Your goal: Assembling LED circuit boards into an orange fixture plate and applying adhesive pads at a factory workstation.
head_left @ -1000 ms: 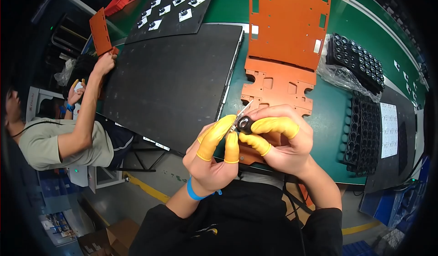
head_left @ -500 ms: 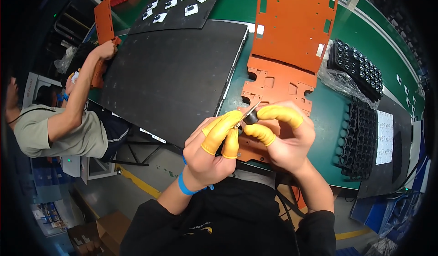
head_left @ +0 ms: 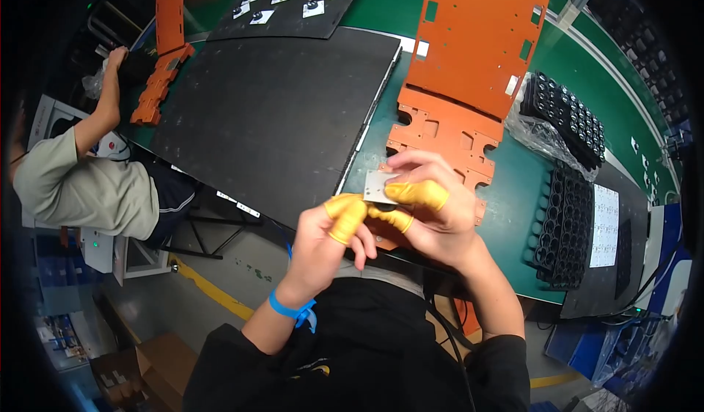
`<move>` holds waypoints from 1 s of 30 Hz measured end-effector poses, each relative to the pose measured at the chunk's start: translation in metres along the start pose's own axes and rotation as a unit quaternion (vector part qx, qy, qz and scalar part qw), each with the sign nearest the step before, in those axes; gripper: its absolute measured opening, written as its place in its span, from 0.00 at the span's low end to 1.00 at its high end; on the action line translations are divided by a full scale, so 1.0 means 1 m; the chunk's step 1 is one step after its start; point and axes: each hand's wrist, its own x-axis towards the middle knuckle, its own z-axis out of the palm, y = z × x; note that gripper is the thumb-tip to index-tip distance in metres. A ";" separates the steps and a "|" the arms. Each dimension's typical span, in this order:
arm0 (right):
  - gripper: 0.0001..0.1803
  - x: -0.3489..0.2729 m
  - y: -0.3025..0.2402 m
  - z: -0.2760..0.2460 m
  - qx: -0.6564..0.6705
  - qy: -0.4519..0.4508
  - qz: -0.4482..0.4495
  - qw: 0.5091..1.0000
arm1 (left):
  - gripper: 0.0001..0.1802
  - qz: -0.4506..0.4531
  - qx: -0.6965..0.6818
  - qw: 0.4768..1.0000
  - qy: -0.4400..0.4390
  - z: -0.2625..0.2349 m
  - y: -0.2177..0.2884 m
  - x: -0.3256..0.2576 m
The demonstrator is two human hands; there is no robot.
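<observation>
A small whitish circuit board (head_left: 376, 187) is held up in front of me, its flat face toward me. Part of a dark round piece shows below it, mostly hidden by fingers. My right hand (head_left: 433, 210) pinches the board between fingers in yellow finger cots. Curled at the board's lower left corner, my left hand (head_left: 330, 236) closes its yellow-cotted fingertips on the edge; the exact contact is partly hidden. A blue band is around my left wrist. Beneath the hands lies an orange fixture (head_left: 447, 129), its hinged orange lid (head_left: 477, 38) raised behind.
A black mat (head_left: 271, 111) covers the bench at left. Farther back, a black board (head_left: 290, 27) bears several white plates with black parts. Black trays (head_left: 561, 228) and a white sheet (head_left: 604, 225) stand at right. A co-worker (head_left: 103, 184) reaches toward another orange fixture (head_left: 161, 85).
The board, edge-on before, has turned its flat face toward me. My left hand has drawn slightly left and down. At left, the co-worker's arm has moved away from the orange fixture.
</observation>
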 end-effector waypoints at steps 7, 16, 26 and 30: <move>0.16 -0.002 0.005 0.003 -0.008 -0.009 -0.024 1.000 | 0.11 0.028 -0.038 0.999 0.006 0.015 -0.001 0.011; 0.17 0.006 0.007 -0.015 0.065 -0.009 0.116 0.991 | 0.15 0.045 0.129 0.990 0.039 -0.010 0.020 0.030; 0.08 0.012 0.049 -0.047 0.133 0.304 0.267 0.905 | 0.35 0.040 0.382 0.921 -0.067 -0.004 0.050 0.107; 0.07 0.013 0.057 -0.049 0.118 0.326 0.281 0.895 | 0.35 0.072 0.487 0.864 -0.101 -0.011 0.040 0.162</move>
